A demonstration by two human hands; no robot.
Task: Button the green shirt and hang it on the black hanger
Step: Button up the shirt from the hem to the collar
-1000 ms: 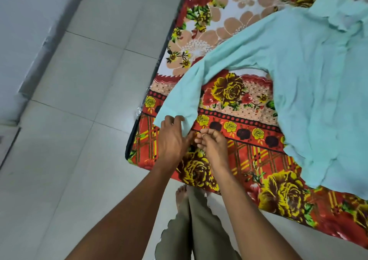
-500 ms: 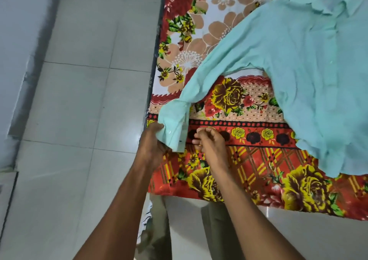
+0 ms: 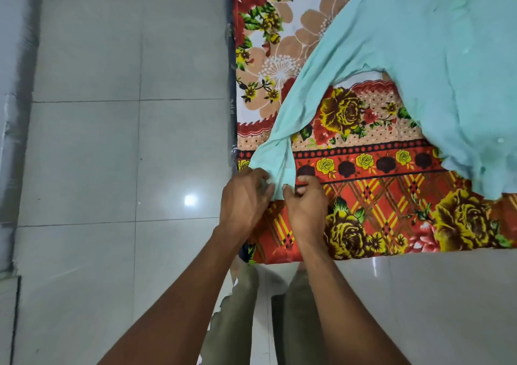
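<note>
Thin green shirt [image 3: 436, 65] cuff pinched by both hands.

No readable text, label or number anywhere.

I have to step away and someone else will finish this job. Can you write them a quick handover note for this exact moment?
Left hand: pinching the left side of the sleeve cuff.
Right hand: pinching the right side of the same cuff.
Green shirt: spread flat on the floral mattress, sleeve stretched to the corner nearest the person. Whether the cuff is fastened is hidden by the fingers; two front buttons show, but whether the front is closed is unclear.
Black hanger: not in view.
Left: finish the cuff, check the front, find the hanger, hang the shirt.
</note>
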